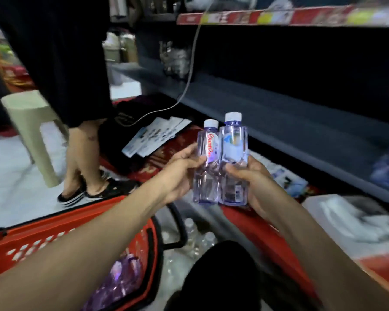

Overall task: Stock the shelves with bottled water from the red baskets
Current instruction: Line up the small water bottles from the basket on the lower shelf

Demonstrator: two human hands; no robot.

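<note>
1. The dark shelf (pixel 279 113) is standing bare along its front edge, so both bottles should be going in deep, toward its back.
2. The red basket (pixel 81 234) is sitting below, with more bottles inside.
3. The left hand (pixel 180 173) is gripping the left bottle (pixel 208 162); the right hand (pixel 254 182) is gripping the right bottle (pixel 234 158), fingers wrapped round each, the two upright and touching. Keeping them upright should be helping them land steadily.

Two bottles (pixel 221 162) stand side by side at frame centre. A basket (pixel 72 232) sits lower left, the shelf (pixel 279 117) upper right.
</note>
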